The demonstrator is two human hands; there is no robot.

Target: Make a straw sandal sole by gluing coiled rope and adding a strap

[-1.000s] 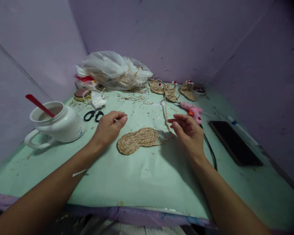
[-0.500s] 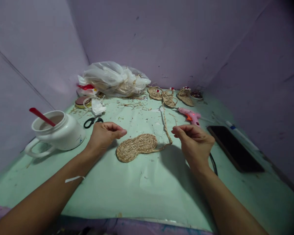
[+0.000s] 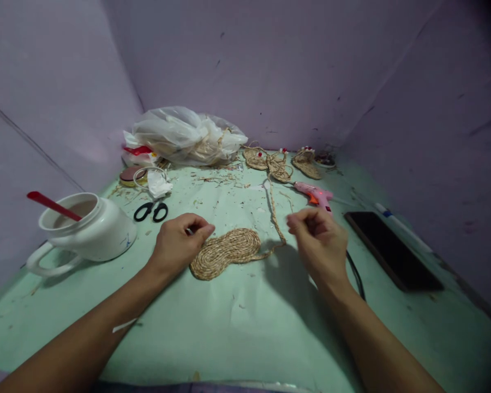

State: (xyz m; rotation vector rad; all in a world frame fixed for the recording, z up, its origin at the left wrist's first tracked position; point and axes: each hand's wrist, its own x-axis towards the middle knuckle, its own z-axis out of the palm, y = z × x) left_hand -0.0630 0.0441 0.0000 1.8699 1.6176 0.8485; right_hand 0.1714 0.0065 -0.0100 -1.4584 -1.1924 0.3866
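Observation:
A flat sole-shaped mat of coiled straw braid (image 3: 226, 252) lies on the pale green table (image 3: 237, 327). A loose braid tail (image 3: 275, 215) runs from its right end toward the back. My left hand (image 3: 179, 244) rests at the mat's left edge, fingers curled with thumb against fingertips; whether it holds anything I cannot make out. My right hand (image 3: 317, 240) hovers just right of the braid tail, fingers curled in and pinched, slightly blurred.
A white pot with a red spoon (image 3: 84, 229) stands at the left, black scissors (image 3: 150, 211) behind my left hand. A pink glue gun (image 3: 314, 194) and a dark phone (image 3: 393, 250) lie to the right. A plastic bag (image 3: 186, 135) and more straw pieces (image 3: 278, 162) sit at the back.
My left hand slid closer to the mat's left edge and its fingers curled tighter. My right hand closed a little and shifted slightly left. The camera tilted, shifting the scene.

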